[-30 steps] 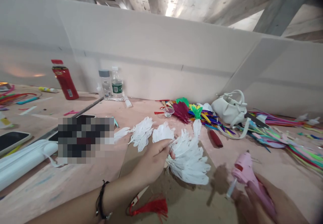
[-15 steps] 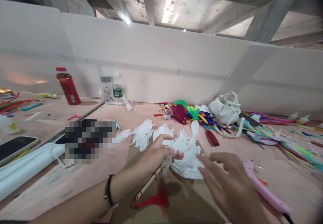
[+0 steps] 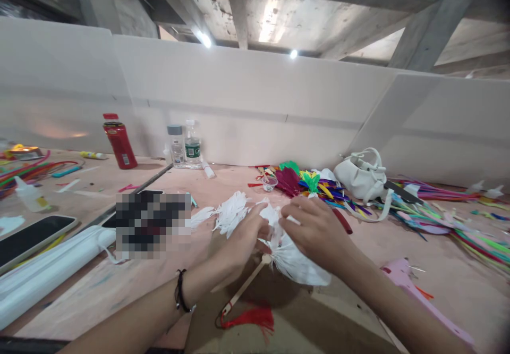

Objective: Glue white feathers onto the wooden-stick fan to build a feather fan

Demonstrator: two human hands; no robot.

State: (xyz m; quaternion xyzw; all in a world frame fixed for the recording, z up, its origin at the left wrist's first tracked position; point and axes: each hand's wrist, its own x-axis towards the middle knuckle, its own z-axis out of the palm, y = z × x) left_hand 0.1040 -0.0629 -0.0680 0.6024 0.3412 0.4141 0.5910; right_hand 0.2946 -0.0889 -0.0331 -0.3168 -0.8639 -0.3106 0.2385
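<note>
A white feather fan (image 3: 305,269) lies on brown cardboard (image 3: 314,319), its slim wooden handle (image 3: 246,285) slanting toward me and ending in a red tassel (image 3: 253,317). Just above the head of the handle, my left hand (image 3: 249,232) has its fingers closed on white feathers. Opposite it, my right hand (image 3: 313,226) is bent over the fan with fingers pinched at the feathers. The two sets of fingertips are close together, and the backs of the hands partly hide them. Loose white feathers (image 3: 231,210) lie just behind my left hand.
To the right is a pink glue gun (image 3: 402,274). Coloured feathers (image 3: 289,181), a white handbag (image 3: 360,173) and coloured strips (image 3: 450,224) lie at the back right. A red bottle (image 3: 119,144), clear bottles (image 3: 193,144) and a phone (image 3: 37,239) are on the left.
My right hand has moved up and left from the fan's right side to beside my left hand, its fingers now closed. My left hand has shifted up off the handle's top.
</note>
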